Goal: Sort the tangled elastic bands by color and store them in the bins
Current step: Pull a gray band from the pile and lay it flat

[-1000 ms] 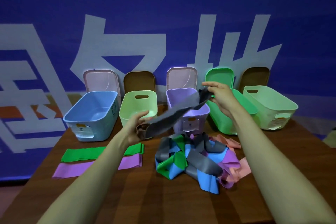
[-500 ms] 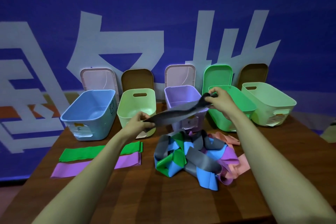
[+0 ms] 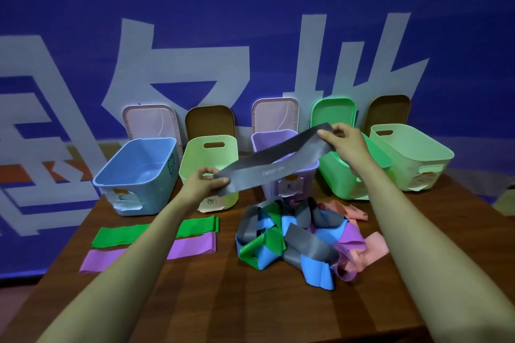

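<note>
Head view, looking down over both forearms onto a wooden table [image 3: 250, 301]. The grey band [image 3: 273, 164] is up in the air, spread out flat between two hands and slanting upward from left to right, hanging in front of the purple bin [image 3: 267, 139]. The left hand [image 3: 202, 182] pinches the lower end, thumb on top and fingers curled beneath. The right hand [image 3: 342, 139] pinches the upper end between thumb and fingertips, up near the green bin [image 3: 334, 175]. There is faint pale print on the band's face, too small to read.

Below the band, on the table, sits the tangled pile [image 3: 301, 239]: grey, blue, green, purple and pink loops knotted through one another, just in front of the purple and green bins.

Off to the left, a green band [image 3: 114, 237] lies flat, and a purple band [image 3: 97, 259] lies flat just in front of it. The left forearm crosses above both.

Five open bins line the far edge: blue bin [image 3: 133, 192], light green bin [image 3: 209, 153], then purple, green, and a pale green bin [image 3: 412, 159] on the far right. A lid stands behind each one: pink lid [image 3: 150, 122], brown lid [image 3: 209, 120], a second pink lid [image 3: 274, 114], green lid [image 3: 333, 114], a second brown lid [image 3: 388, 111]. They lean on a blue backdrop [image 3: 250, 8] with large white characters.
</note>
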The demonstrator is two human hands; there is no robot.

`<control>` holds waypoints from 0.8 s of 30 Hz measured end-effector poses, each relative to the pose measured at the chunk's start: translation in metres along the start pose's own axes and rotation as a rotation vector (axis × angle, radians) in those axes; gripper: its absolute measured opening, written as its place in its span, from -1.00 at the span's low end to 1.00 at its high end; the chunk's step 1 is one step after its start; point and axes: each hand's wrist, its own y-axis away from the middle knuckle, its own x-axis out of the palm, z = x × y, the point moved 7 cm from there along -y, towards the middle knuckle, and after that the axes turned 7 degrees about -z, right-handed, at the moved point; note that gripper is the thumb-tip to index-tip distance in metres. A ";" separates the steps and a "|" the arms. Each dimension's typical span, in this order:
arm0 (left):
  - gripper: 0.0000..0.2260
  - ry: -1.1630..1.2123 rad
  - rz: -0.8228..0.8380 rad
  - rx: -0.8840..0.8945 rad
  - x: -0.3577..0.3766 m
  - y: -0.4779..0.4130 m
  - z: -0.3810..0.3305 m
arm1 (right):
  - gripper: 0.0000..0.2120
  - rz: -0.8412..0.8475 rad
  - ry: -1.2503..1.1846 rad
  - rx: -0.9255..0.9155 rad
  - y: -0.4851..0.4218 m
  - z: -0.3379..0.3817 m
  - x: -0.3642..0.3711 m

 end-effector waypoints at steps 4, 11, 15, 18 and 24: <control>-0.92 0.086 -0.210 0.073 -0.012 -0.001 -0.009 | -0.57 -0.040 -0.011 0.036 -0.001 -0.014 0.006; -0.75 0.088 -0.404 0.089 -0.057 0.014 0.004 | -0.72 -0.035 -0.109 0.193 0.026 -0.044 0.029; -0.78 0.332 -0.382 0.038 -0.082 0.027 0.020 | -0.65 -0.033 -0.060 0.149 0.046 -0.048 0.044; -0.81 0.380 -0.348 0.003 -0.093 0.036 0.033 | -0.62 -0.047 -0.077 0.150 0.064 -0.052 0.059; -0.89 0.060 -0.408 0.115 -0.125 0.057 0.051 | -0.86 -0.039 -0.009 0.048 0.112 -0.046 0.090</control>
